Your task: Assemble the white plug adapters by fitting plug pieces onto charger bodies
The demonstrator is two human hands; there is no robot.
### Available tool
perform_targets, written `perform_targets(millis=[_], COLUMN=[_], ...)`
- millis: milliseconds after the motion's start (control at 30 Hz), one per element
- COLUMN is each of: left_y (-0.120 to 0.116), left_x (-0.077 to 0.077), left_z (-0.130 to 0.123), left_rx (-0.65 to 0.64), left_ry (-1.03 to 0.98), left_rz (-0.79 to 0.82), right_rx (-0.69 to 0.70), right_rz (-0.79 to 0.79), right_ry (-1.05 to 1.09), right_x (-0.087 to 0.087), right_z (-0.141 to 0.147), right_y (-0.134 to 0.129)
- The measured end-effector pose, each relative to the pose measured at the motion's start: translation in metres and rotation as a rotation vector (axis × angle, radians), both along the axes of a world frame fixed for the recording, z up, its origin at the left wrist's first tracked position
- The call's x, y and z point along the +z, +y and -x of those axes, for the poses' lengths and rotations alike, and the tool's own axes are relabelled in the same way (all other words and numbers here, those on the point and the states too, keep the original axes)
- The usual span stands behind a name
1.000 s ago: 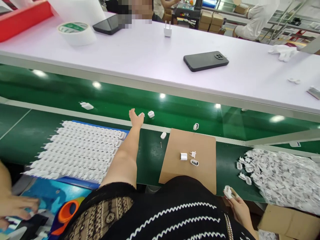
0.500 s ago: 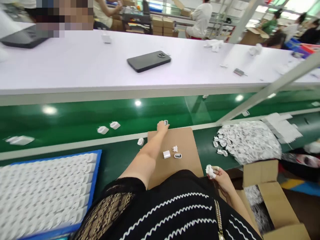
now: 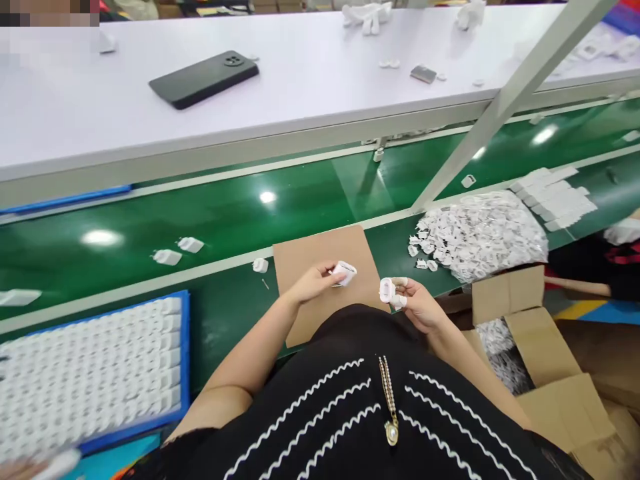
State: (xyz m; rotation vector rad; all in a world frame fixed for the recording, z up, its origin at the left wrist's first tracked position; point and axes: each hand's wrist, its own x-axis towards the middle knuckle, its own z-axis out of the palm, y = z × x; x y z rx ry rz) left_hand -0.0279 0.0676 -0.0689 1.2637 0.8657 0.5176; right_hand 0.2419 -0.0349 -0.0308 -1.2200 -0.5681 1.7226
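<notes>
My left hand [image 3: 316, 281] pinches a white charger housing [image 3: 346, 272], its open end facing up and right, above the brown cardboard sheet [image 3: 320, 247]. Just to the right, my right hand [image 3: 423, 307] grips a white charger plug part [image 3: 387, 291] with an oval face turned toward the left hand. White covers wrap some fingertips of this hand. A small gap separates the two white pieces. Left of the cardboard, a loose white charger piece [image 3: 261, 265] lies on the green bench.
On the left stands a blue-rimmed tray [image 3: 185, 353] of white chargers; a co-worker's hand [image 3: 23, 469] shows below. A bag of small white parts [image 3: 485, 230] and an open carton [image 3: 550, 347] are right. A slanted post [image 3: 465, 157] and shelf holding a phone [image 3: 205, 80] rise ahead.
My left hand has come back from the cardboard's far edge toward my body. My right hand has moved left and up. The pieces seen on the cardboard no longer show. The view has shifted.
</notes>
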Motion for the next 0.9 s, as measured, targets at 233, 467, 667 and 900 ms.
perform_targets(millis=[233,467,667,900], left_y=[-0.052,-0.059,-0.057,-0.055], left_x=[0.034,0.034,0.036,0.044], left_z=[-0.017,-0.02,-0.03,-0.037], left_rx=[-0.045,0.01,0.034,0.084], left_ry=[-0.195,-0.185,-0.257,-0.477], left_rz=[0.135,0.155,0.241,0.576], right_rx=[0.176,0.34,0.288,0.204], right_rz=[-0.157,-0.324,-0.271,-0.431], right_ry=[-0.05,-0.122,-0.078,-0.141], right_x=[0.006,0.014,0.017,0.016], right_z=[0.003,0.003,0.001,0.004], right_y=[0.018,0.018,0.014,0.015])
